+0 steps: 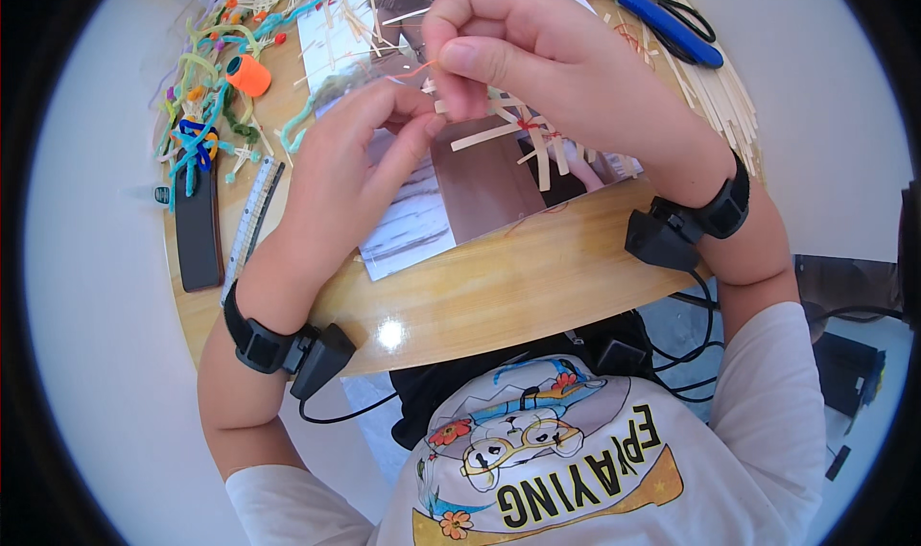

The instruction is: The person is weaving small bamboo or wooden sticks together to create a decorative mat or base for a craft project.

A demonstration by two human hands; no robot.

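Observation:
Over a glossy printed sheet, my two hands work close together. My right hand is closed, thumb and index finger pinching an orange thread that trails off to the left. My left hand is closed too, its thumb and fingertip pressed together at the end of a small frame of thin bamboo strips. Red thread ties bind the strips where they cross. Part of the frame is hidden behind my right fingers, so the exact spot being held is hard to see.
An orange thread spool stands at the left among colourful fuzzy craft wires. A dark phone and a ruler lie nearer. At the far right are a blue-handled tool and a pile of loose bamboo strips.

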